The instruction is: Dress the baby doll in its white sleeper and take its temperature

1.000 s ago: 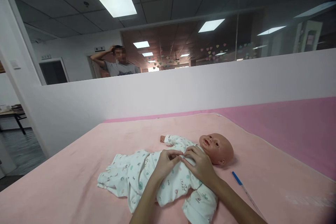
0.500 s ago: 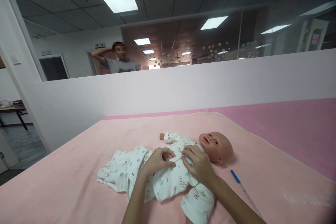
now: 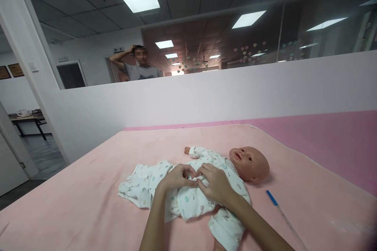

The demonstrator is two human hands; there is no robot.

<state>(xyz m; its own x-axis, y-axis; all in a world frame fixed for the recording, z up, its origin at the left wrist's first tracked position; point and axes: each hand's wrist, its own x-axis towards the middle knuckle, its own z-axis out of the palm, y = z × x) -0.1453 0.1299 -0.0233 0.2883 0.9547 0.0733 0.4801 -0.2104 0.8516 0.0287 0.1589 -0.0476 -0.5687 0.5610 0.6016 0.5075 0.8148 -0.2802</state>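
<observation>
A baby doll (image 3: 249, 162) lies on its back on a pink padded surface, its head to the right. It wears a white printed baby top (image 3: 196, 203), and white printed trousers (image 3: 140, 188) cover its lower body at the left. Over the doll's belly, my left hand (image 3: 176, 176) is closed on the front edge of the top. My right hand (image 3: 216, 182) pinches the same front edge just beside it, the fingertips of both hands almost touching. The bit of cloth between the fingers is mostly hidden. A round blue-green snap shows near the doll's neck.
A blue-capped pen (image 3: 272, 198) lies right of the doll on the pink sheet (image 3: 88, 188). Behind rises a low white wall (image 3: 206, 100) with glass above, where a person (image 3: 143, 66) with a raised arm shows. A table (image 3: 28, 119) stands beyond the doorway at left.
My right hand has slid left and down along the top's front edge, from near the neck to beside my left hand. The whole view has shifted slightly.
</observation>
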